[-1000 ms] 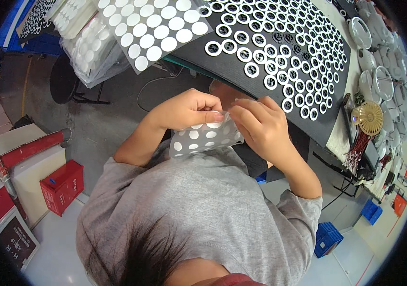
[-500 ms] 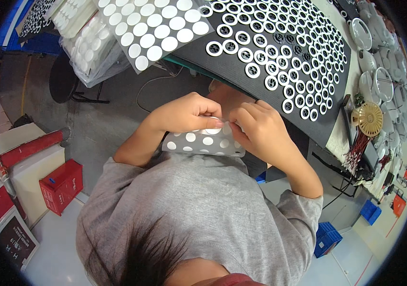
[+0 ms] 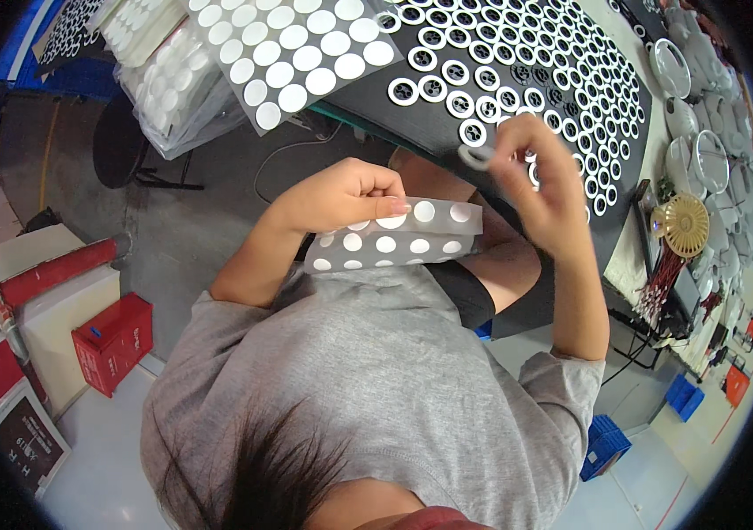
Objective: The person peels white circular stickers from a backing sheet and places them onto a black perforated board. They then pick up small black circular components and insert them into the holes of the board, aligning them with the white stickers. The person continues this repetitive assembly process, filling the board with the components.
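Note:
My left hand (image 3: 354,199) pinches a strip of translucent sheet (image 3: 368,243) with rows of round white stickers, held and folded over above my lap. Its thumb lies beside one white dot along the upper edge. Over the near edge of the table, my right hand (image 3: 540,172) is blurred by motion. A white ring (image 3: 474,158), smeared too, shows at its thumb and fingertips and appears pinched there. Beyond it many white rings with black centres (image 3: 472,132) lie spread across the black tabletop (image 3: 363,106); the hand hides several of them.
Another sheet of large white round stickers (image 3: 306,58) overhangs the table's left corner, beside clear bags of stickers (image 3: 169,88). A yellow fan (image 3: 684,223) and white round housings (image 3: 710,159) are at the right. A red box (image 3: 114,344) and a blue crate (image 3: 604,446) stand on the floor.
My right hand has left the sticker sheet and moved up and right to the table edge, where a ring now shows at its fingers. The left hand keeps the sheet, its right end now uncovered.

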Tool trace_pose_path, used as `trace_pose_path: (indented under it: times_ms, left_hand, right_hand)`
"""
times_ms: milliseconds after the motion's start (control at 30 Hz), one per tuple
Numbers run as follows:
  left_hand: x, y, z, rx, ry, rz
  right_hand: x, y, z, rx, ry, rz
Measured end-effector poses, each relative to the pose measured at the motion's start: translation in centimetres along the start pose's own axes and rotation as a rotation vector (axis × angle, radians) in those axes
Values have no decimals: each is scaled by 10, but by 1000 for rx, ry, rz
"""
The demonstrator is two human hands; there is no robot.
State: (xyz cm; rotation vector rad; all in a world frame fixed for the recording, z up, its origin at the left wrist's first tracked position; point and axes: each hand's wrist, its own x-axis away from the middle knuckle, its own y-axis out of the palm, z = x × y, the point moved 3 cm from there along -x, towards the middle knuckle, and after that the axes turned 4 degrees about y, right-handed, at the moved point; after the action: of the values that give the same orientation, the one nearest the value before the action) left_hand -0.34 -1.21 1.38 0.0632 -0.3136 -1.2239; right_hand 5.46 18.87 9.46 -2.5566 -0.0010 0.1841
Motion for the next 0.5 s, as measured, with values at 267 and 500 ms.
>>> trace_pose_path:
  times_ms: [267,500]
  left_hand:
    - [2,5,-11,15,4,-15]
    - [2,6,-6,-56,21,-29]
  right_hand:
    - [-42,-45,69,148,328,277]
    - [-61,-50,99,435,326,314]
